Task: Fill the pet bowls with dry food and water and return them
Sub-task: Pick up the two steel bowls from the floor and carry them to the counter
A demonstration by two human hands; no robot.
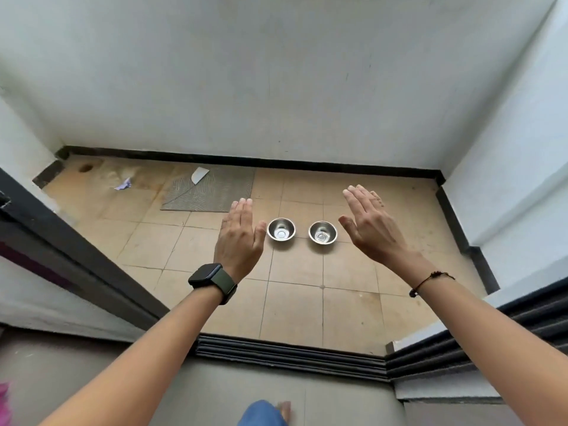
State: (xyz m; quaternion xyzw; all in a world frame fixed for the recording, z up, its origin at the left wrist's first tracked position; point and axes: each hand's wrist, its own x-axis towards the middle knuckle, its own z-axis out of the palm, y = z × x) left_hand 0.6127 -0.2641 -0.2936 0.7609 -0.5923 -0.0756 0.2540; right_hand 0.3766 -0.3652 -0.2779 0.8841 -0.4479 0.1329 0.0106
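Two small shiny steel bowls stand side by side on the tan tiled balcony floor, the left bowl [281,229] and the right bowl [322,232]. Both look empty inside. My left hand [240,238], with a dark watch on its wrist, hovers in the air just left of the left bowl, fingers straight and together. My right hand [368,224], a thin black cord on its wrist, is held out to the right of the right bowl, fingers straight. Neither hand touches a bowl or holds anything.
A dark sliding-door track [289,355] crosses the threshold in front of me, with a black door frame [76,250] at left. A bare patch of ridged tile adhesive [212,192], a white shard [199,174] and a scrap of paper [124,184] lie near the back wall. White walls enclose the balcony.
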